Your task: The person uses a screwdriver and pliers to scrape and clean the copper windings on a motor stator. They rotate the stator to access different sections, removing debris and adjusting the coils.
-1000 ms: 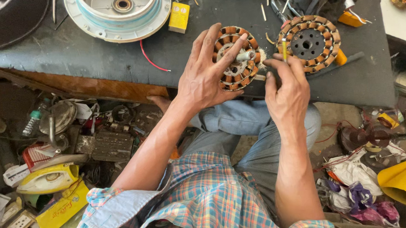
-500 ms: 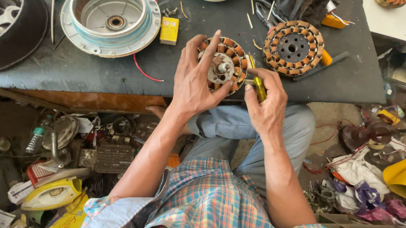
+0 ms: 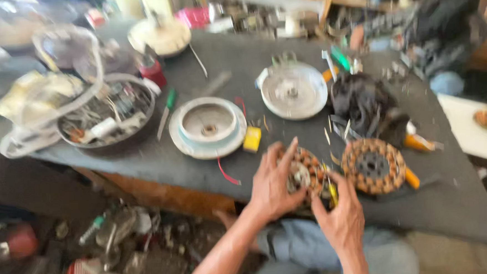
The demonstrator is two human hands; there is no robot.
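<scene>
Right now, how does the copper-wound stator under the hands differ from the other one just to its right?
The stator under the hands is gripped by the left hand, with the right hand at its edge, so it is partly covered. The stator to its right lies flat on the dark tabletop, untouched and fully visible, with a dark open centre. Both are round rings of copper coils, alike in size.

stator (image 3: 303, 173) under both hands | second stator (image 3: 374, 173) right | housing (image 3: 207, 128) behind-left

Dark tabletop (image 3: 288, 134). Second copper-wound stator (image 3: 374, 166) at right. Two pale round motor housings (image 3: 208, 126), (image 3: 294, 90) mid-table; yellow block (image 3: 252, 139) between. Parts bowl (image 3: 108, 113) far left. Green-handled screwdriver (image 3: 165, 112) beside it.
</scene>
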